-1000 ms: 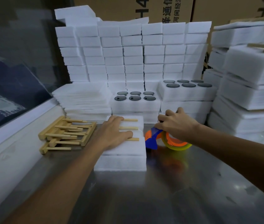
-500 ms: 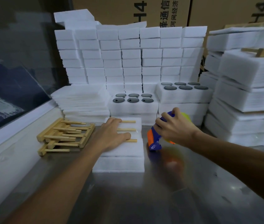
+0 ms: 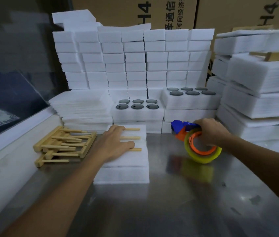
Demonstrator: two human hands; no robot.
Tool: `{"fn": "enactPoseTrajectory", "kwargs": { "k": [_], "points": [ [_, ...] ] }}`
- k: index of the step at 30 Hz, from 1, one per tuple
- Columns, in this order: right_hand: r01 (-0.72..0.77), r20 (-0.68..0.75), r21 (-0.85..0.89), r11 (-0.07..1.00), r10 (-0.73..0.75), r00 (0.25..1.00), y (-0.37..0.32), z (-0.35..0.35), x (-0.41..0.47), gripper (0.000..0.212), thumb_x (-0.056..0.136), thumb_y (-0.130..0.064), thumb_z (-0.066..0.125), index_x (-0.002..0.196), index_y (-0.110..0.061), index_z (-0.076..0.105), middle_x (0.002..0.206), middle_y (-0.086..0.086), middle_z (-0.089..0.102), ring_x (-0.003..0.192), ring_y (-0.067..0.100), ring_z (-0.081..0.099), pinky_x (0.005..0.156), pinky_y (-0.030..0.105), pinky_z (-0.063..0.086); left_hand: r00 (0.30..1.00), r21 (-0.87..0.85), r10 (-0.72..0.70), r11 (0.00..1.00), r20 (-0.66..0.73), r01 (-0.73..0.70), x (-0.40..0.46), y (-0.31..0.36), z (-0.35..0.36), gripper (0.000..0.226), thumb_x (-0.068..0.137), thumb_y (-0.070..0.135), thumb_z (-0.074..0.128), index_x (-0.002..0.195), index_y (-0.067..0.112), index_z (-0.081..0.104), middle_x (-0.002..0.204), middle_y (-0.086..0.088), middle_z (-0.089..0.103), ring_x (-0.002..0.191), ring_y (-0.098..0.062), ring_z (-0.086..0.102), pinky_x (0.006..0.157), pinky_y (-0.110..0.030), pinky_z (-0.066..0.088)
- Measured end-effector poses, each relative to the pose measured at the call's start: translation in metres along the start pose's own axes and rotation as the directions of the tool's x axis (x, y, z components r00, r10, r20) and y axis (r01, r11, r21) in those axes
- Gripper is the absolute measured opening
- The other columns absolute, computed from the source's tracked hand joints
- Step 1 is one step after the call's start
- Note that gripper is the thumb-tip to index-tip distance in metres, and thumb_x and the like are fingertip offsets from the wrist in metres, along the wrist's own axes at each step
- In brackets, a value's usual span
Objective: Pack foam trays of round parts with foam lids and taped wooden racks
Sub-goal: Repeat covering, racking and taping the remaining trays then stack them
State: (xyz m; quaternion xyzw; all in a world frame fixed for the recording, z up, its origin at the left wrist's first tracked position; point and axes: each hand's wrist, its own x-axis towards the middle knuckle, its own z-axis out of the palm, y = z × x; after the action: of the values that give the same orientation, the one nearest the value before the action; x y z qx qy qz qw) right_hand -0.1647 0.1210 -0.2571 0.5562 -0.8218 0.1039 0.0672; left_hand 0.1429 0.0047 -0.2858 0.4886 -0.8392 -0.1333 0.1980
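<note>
A closed white foam pack (image 3: 123, 171) lies on the steel table (image 3: 178, 211) in front of me. A wooden rack (image 3: 132, 138) with three pegs lies on its top. My left hand (image 3: 113, 144) presses flat on the rack, fingers straight. My right hand (image 3: 210, 132) grips an orange and blue tape dispenser (image 3: 191, 139) with a yellowish tape roll, lifted just right of the pack. Two open foam trays (image 3: 138, 110) (image 3: 191, 100) with dark round parts stand behind.
A pile of spare wooden racks (image 3: 62, 144) lies at the left by the white ledge. Thin foam lids (image 3: 82, 106) are stacked behind it. Walls of foam blocks (image 3: 135, 57) and foam stacks (image 3: 261, 86) close off the back and right. Cardboard boxes stand behind.
My right hand has lifted the tape dispenser off the table and turned it, blue end now pointing left and up. My left hand stays pressed on the rack.
</note>
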Motion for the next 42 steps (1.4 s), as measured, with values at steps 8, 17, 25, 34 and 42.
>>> {"fn": "enactPoseTrajectory", "kwargs": {
  "k": [8,17,25,34,42],
  "points": [
    [-0.152,0.086,0.11,0.982,0.143,0.986,0.016,0.022,0.005,0.024,0.08,-0.019,0.066,0.104,-0.017,0.062,0.092,0.004,0.06,0.081,0.024,0.053,0.068,0.031,0.043,1.0,-0.03,-0.013,0.999,0.016,0.014,0.001,-0.001,0.0,0.081,0.067,0.065,0.052,0.141,0.033,0.038,0.148,0.014,0.034,0.128,-0.019,0.041,0.086,-0.033,0.032],
    [-0.284,0.106,0.129,0.95,0.271,0.957,0.031,0.03,0.014,0.028,0.078,-0.032,0.067,0.105,-0.027,0.065,0.095,0.004,0.061,0.085,0.024,0.061,0.071,0.035,0.053,1.0,-0.076,-0.015,0.997,0.01,0.015,0.002,-0.003,0.002,0.085,0.062,0.066,0.051,0.14,0.034,0.039,0.147,0.014,0.035,0.129,-0.018,0.041,0.093,-0.035,0.036],
    [-0.312,0.152,0.143,0.939,0.29,0.945,0.035,0.034,0.026,0.022,0.079,-0.037,0.071,0.092,-0.025,0.057,0.076,0.0,0.056,0.066,0.014,0.055,0.054,0.027,0.044,1.0,-0.068,-0.016,0.998,-0.003,0.016,0.004,-0.003,0.003,0.08,0.067,0.063,0.055,0.14,0.034,0.04,0.147,0.013,0.035,0.131,-0.019,0.039,0.091,-0.035,0.033],
    [-0.321,0.198,0.156,0.934,0.289,0.937,0.037,0.034,0.027,0.045,0.081,-0.036,0.068,0.122,-0.02,0.06,0.092,0.001,0.06,0.077,0.016,0.058,0.063,0.03,0.048,1.0,-0.077,-0.018,0.997,0.022,0.02,0.004,-0.003,0.002,0.085,0.061,0.067,0.052,0.138,0.034,0.04,0.146,0.013,0.035,0.129,-0.018,0.041,0.094,-0.036,0.035],
    [-0.032,-0.389,0.47,0.882,0.239,0.89,-0.014,0.005,0.002,0.039,0.074,-0.016,0.058,0.112,-0.021,0.063,0.106,-0.001,0.067,0.096,0.02,0.062,0.081,0.035,0.052,0.999,-0.079,-0.022,0.997,0.036,0.025,0.003,-0.002,0.001,0.085,0.061,0.068,0.051,0.139,0.034,0.04,0.146,0.013,0.035,0.129,-0.018,0.041,0.094,-0.036,0.036]
  ]
}}
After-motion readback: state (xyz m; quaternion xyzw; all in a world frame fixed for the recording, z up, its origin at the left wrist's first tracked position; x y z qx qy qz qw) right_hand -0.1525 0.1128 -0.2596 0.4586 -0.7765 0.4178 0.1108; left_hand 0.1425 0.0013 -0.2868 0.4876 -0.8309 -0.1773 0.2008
